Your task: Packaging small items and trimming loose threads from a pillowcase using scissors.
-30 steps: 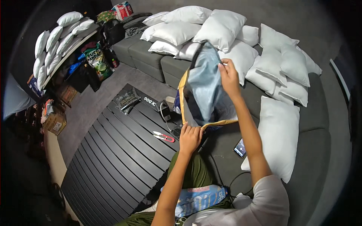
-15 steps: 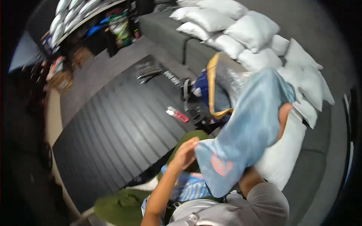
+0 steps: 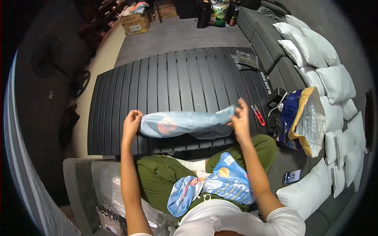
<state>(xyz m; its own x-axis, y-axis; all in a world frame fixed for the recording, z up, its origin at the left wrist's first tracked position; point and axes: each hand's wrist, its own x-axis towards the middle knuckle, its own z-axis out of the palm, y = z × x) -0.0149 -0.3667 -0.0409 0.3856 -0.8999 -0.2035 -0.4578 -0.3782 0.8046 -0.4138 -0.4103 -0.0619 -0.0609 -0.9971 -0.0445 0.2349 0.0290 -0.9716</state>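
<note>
Whereas a sec ago the cover [image 3: 185, 124] hung bunched off the right hand [image 3: 239, 122] by the pillows [image 3: 327, 82], now stretched flat betw. both hands over the near edge of the slatted table [image 3: 173, 86], so looks straightened out for handling. Table: big, dark, rigid ribbed slats; pillows white, plump, soft; cover thin, limp, pale-blue fabric w/ orange round print, long & creased. Left hand [image 3: 132, 122] curled shut pinching one end, right pinching the other w/ fingers up.
</note>
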